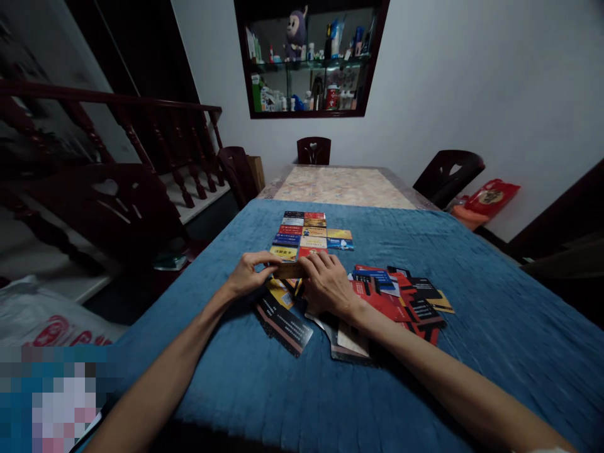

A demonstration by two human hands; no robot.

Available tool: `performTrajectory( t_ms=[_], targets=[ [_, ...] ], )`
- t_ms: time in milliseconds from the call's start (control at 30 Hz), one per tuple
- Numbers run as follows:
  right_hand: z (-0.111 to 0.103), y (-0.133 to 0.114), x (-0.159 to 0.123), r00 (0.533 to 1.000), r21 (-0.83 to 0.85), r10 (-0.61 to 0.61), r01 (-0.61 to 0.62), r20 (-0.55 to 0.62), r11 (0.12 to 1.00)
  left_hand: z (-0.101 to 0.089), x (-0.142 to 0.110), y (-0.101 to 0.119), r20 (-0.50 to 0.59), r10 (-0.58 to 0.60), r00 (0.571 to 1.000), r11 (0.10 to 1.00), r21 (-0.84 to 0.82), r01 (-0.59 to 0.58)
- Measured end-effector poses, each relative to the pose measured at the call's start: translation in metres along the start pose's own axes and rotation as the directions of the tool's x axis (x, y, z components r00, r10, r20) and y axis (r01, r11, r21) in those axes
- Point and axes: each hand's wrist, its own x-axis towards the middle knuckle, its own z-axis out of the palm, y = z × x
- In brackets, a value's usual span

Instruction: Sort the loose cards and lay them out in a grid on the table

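Between my two hands is a brownish-gold card (pixel 287 270), seen nearly edge-on. My left hand (pixel 252 272) pinches its left end between thumb and fingers. The fingers of my right hand (pixel 329 280) curl over its right end, and the thumb is hidden. Just beyond, overlapping cards (pixel 302 231) lie in neat columns, with a yellow card (pixel 283 253) nearest my left fingertips. Below my hands a black card (pixel 289 327) and a yellow card (pixel 280 294) lie loose. Right of my right hand spreads a messy pile of red, black and blue cards (pixel 391 302), partly behind my wrist.
A blue cloth (pixel 226 384) covers the near table, and a patterned cover (pixel 340 184) shows at the far end. Dark chairs (pixel 450 176) stand around it. On the left are a wooden railing (pixel 117 99) and a white plastic bag (pixel 51 314). A red bag (pixel 493 196) sits at right.
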Motion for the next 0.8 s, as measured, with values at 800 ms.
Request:
performTrajectory(
  t_ms=[800],
  targets=[
    [-0.016, 0.024, 0.006, 0.998, -0.033, 0.062, -0.061, 0.017, 0.998, 0.022, 0.008, 0.003, -0.098, 0.083, 0.992, 0.965, 0.258, -0.055]
  ],
)
